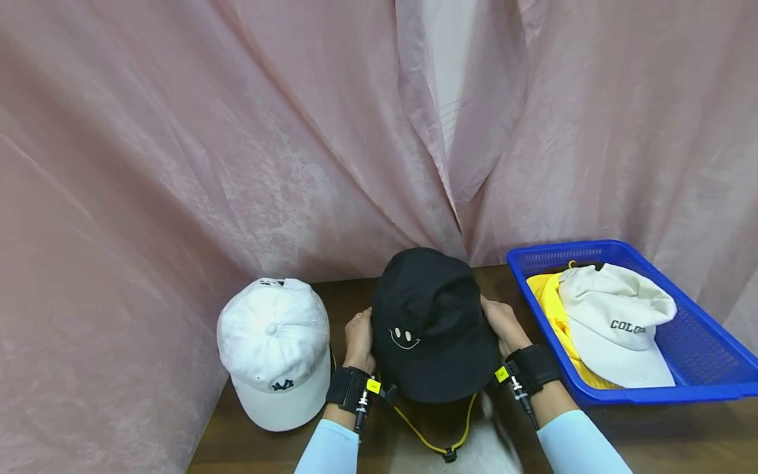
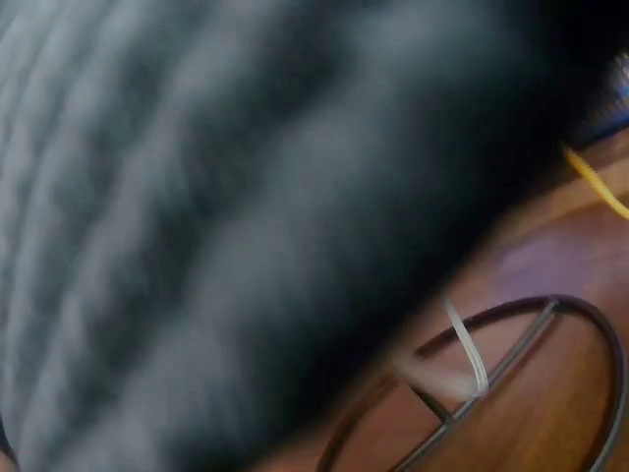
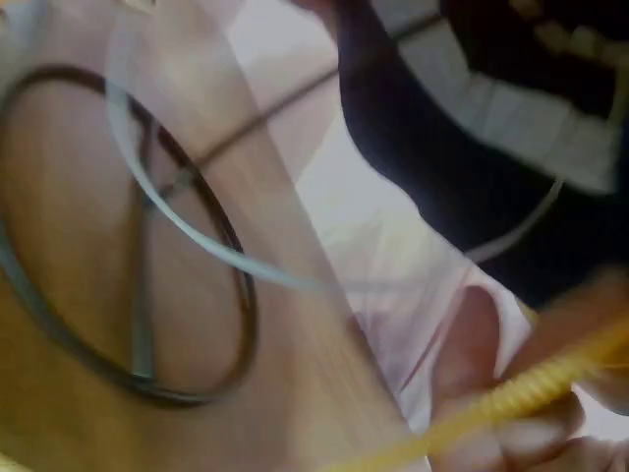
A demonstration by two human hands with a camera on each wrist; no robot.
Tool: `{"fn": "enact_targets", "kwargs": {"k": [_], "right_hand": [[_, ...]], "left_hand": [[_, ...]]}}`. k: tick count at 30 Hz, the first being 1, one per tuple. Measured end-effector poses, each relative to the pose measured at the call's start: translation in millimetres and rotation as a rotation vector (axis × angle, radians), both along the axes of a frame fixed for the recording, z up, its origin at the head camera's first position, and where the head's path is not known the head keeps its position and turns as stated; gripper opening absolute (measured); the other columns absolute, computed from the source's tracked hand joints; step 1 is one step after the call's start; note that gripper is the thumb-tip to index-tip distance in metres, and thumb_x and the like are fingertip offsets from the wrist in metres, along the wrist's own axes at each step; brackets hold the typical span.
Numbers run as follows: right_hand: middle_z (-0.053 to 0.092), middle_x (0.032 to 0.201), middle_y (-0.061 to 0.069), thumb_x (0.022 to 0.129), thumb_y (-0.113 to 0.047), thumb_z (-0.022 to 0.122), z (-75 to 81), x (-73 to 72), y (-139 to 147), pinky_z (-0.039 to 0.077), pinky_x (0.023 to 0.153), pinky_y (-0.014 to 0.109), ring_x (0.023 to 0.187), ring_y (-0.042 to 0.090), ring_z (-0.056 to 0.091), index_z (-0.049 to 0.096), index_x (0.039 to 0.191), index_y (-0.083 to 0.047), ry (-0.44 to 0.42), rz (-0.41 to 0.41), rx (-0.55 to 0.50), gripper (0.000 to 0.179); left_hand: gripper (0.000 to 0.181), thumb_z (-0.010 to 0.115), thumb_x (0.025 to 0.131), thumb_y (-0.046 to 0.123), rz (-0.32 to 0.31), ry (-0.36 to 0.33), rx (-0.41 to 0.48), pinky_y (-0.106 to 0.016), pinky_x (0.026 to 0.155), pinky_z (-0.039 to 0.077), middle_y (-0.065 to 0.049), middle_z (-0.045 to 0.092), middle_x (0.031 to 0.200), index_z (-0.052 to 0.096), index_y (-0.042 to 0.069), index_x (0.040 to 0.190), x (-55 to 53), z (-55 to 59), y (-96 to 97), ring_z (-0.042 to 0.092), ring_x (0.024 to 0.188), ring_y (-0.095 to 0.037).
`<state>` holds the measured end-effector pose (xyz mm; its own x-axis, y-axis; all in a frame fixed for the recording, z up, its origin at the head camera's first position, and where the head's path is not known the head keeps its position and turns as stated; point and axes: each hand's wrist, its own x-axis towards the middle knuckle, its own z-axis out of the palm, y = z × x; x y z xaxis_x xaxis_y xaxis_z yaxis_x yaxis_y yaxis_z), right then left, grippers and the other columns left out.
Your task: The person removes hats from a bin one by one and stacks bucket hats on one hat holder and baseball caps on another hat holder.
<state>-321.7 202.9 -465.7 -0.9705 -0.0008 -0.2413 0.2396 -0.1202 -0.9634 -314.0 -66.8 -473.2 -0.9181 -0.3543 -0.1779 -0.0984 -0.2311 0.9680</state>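
A black hat [image 1: 432,329] with an embroidered smiling face is held between my two hands in the head view. My left hand [image 1: 359,342] grips its left side, fingertips hidden behind the fabric. On the opposite side my right hand [image 1: 503,322] grips the edge. A yellow cord [image 1: 420,438] with a black toggle hangs below the brim. Dark blurred fabric [image 2: 216,236] fills most of the left wrist view. In the right wrist view, fingers [image 3: 467,364] are at the hat's dark edge [image 3: 393,157], beside the yellow cord [image 3: 511,398].
To the left, a white cap [image 1: 274,336] sits raised on the brown wooden table [image 1: 278,454]. A blue basket [image 1: 705,349] at right holds a cream cap [image 1: 616,316] and a yellow item [image 1: 547,303]. A dark wire ring [image 3: 251,305] shows on the wood. Pink curtain [image 1: 296,131] hangs behind.
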Motion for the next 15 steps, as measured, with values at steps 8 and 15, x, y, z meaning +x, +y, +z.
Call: {"fn": "enact_targets", "kwargs": {"k": [8,15], "right_hand": [[0.066,0.121,0.002,0.102,-0.052,0.052,-14.0,58.3,6,0.053,0.088,0.036,0.104,0.016,0.063,0.053,0.139,-0.006,0.037,0.145,-0.23,0.059],[0.074,0.09,0.002,0.102,-0.027,0.063,-31.4,62.7,-2,0.058,0.074,0.03,0.083,0.015,0.07,0.068,0.108,-0.007,0.213,-0.008,-0.285,0.022]], "left_hand": [[0.028,0.064,0.096,0.034,-0.073,-0.062,0.065,-0.03,0.075,0.048,0.003,0.059,0.08,0.063,0.018,0.073,9.2,-2.1,-3.8,0.056,0.078,-0.016],[0.039,0.064,0.096,0.025,-0.012,-0.018,-0.007,-0.029,0.064,0.045,0.004,0.049,0.063,0.053,0.017,0.059,6.6,0.7,-2.2,0.051,0.064,-0.015]]}}
